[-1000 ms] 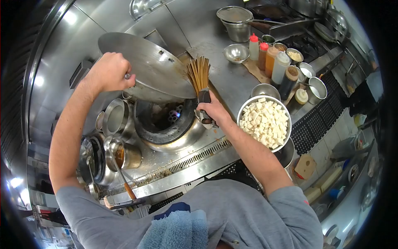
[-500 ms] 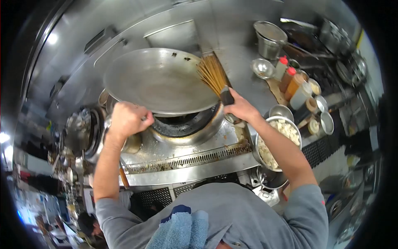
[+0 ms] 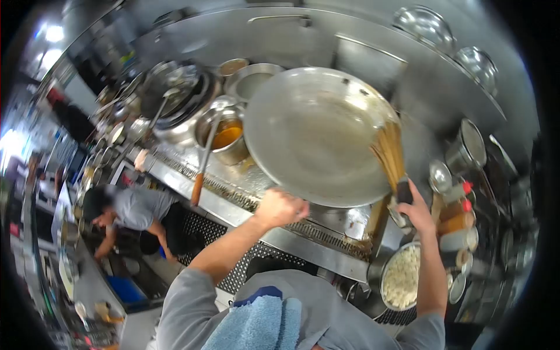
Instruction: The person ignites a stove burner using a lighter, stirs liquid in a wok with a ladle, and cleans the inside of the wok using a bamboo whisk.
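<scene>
A large steel wok (image 3: 315, 137) tilts over the stove, its wide inside facing me. My left hand (image 3: 283, 208) is closed in a fist at its near rim, where the wok's ear would be; the grip itself is hidden. In my right hand (image 3: 417, 209) is a bamboo wok brush (image 3: 389, 150), held by its dark-wrapped handle. The bristles lie against the inner right side of the wok. Below that hand, a pale item (image 3: 399, 219) shows at the stove edge, too unclear to name.
Left of the wok, a ladle (image 3: 204, 163) with a wooden handle rests in a pot of orange liquid (image 3: 227, 137). Sauce bottles (image 3: 458, 223) and a bowl of pale chunks (image 3: 401, 277) stand at right. Another person (image 3: 137, 207) bends over at the left.
The view has swung left, showing the pots and the other person. My left hand stays at the wok's near rim. The brush still touches the wok's right inner side.
</scene>
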The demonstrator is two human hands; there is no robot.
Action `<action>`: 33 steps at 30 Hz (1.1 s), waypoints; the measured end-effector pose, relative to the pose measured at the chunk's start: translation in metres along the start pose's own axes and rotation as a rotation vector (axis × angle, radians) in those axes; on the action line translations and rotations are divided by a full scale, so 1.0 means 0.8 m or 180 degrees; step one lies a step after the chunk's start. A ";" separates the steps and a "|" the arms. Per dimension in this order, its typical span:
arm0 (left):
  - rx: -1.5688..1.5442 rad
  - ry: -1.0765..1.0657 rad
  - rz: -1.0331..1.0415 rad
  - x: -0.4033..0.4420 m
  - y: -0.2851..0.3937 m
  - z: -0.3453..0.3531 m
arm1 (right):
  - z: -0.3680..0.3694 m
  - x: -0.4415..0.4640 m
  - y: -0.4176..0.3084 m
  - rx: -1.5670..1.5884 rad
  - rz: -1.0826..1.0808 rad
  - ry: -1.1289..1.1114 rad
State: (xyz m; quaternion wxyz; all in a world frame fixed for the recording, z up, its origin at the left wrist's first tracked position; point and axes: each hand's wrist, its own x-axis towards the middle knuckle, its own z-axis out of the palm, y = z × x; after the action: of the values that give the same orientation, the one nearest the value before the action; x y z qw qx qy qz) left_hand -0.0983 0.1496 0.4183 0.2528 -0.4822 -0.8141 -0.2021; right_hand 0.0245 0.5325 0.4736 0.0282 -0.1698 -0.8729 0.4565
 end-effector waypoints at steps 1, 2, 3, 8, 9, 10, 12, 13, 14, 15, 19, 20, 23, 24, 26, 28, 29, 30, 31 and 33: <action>0.0021 0.0110 -0.0053 -0.003 0.010 0.013 | -0.002 -0.003 -0.014 0.0502 0.0156 -0.0186; -0.0059 0.0183 -0.0095 0.001 0.021 0.020 | -0.002 -0.001 -0.008 0.0497 0.0157 -0.0134; -0.0082 0.0233 -0.0140 0.005 0.029 0.027 | -0.006 0.002 -0.001 0.0498 0.0174 -0.0062; -0.0608 0.0010 -0.0304 0.003 0.048 0.017 | -0.010 0.006 0.013 0.0762 0.0076 -0.0093; -0.0795 0.0099 -0.0254 0.000 0.045 0.006 | -0.009 0.004 0.014 0.0808 0.0043 -0.0059; -0.1237 -0.0002 -0.0354 -0.009 0.038 -0.006 | -0.008 -0.002 -0.001 0.0853 -0.0032 -0.0055; -0.0640 0.0214 -0.0726 -0.030 0.004 -0.038 | -0.008 -0.007 -0.005 0.0913 0.0104 0.0003; -0.0418 0.0122 -0.1074 -0.053 -0.034 -0.051 | -0.008 -0.011 -0.007 0.0939 0.0168 0.0038; 0.0145 0.0263 -0.1503 -0.069 -0.066 -0.067 | -0.004 -0.017 -0.018 0.0873 0.0187 0.0150; 0.0554 0.0020 -0.1967 -0.085 -0.101 -0.085 | -0.004 -0.019 -0.018 0.1001 0.0171 0.0210; 0.1397 -0.0998 -0.2916 -0.195 -0.220 -0.076 | 0.008 -0.032 -0.022 0.1400 0.0316 0.0576; 0.1157 -0.1000 -0.3019 -0.226 -0.245 -0.060 | 0.014 -0.039 -0.030 0.1504 0.0359 0.0673; -0.0652 -0.0678 -0.3711 -0.240 -0.279 -0.076 | 0.039 -0.046 -0.062 0.1783 0.0301 0.0906; -0.1462 -0.0508 -0.3944 -0.234 -0.281 -0.088 | 0.044 -0.048 -0.065 0.1809 0.0294 0.0891; -0.2273 -0.0164 -0.4004 -0.211 -0.299 -0.110 | 0.059 -0.052 -0.080 0.1775 0.0320 0.0920; -0.2766 0.0229 -0.3996 -0.170 -0.319 -0.128 | 0.071 -0.056 -0.090 0.1574 0.0438 0.1048; -0.2756 0.0211 -0.3926 -0.152 -0.342 -0.134 | 0.079 -0.057 -0.101 0.1561 0.0490 0.1095; -0.2954 0.0154 -0.3830 -0.130 -0.365 -0.138 | 0.090 -0.059 -0.115 0.1552 0.0542 0.1137; -0.3146 0.0095 -0.3738 -0.108 -0.389 -0.140 | 0.101 -0.062 -0.129 0.1545 0.0599 0.1173; -0.3524 -0.0087 -0.3717 -0.067 -0.437 -0.129 | 0.119 -0.067 -0.145 0.1560 0.0645 0.1142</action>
State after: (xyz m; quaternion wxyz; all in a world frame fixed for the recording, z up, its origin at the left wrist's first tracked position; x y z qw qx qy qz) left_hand -0.3643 -0.1052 0.4377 -0.1794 -0.0365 -0.7195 -0.6700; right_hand 0.0238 0.3792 0.5174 0.1762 -0.3218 -0.6968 0.6164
